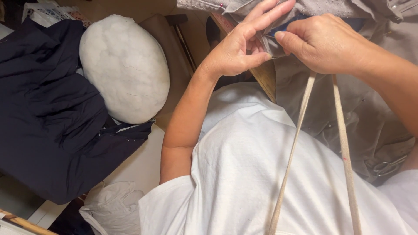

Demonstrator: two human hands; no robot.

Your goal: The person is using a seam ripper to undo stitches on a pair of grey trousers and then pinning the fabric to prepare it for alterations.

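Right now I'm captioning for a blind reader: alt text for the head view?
Two hands, left and right, pinch a grey fabric edge above a white-shirted lap, two beige straps hanging down. A white cushion and dark cloth lie left.

- Grey-beige fabric (pixel 348 117): matt woven cloth, softly creased, pinched by the left hand (pixel 237 48) and right hand (pixel 326 43)
- Tape strips (pixel 344 148): flat beige woven webbing, matt
- White garment (pixel 261 174): smooth matt cotton-like cloth
- Oval cushion (pixel 124 67): white, fuzzy, felt-like surface
- Dark cloth (pixel 48 117): navy, matt, draped in folds
- Scissors (pixel 387 166): glossy metal
- Table edge (pixel 265 78): bare wood
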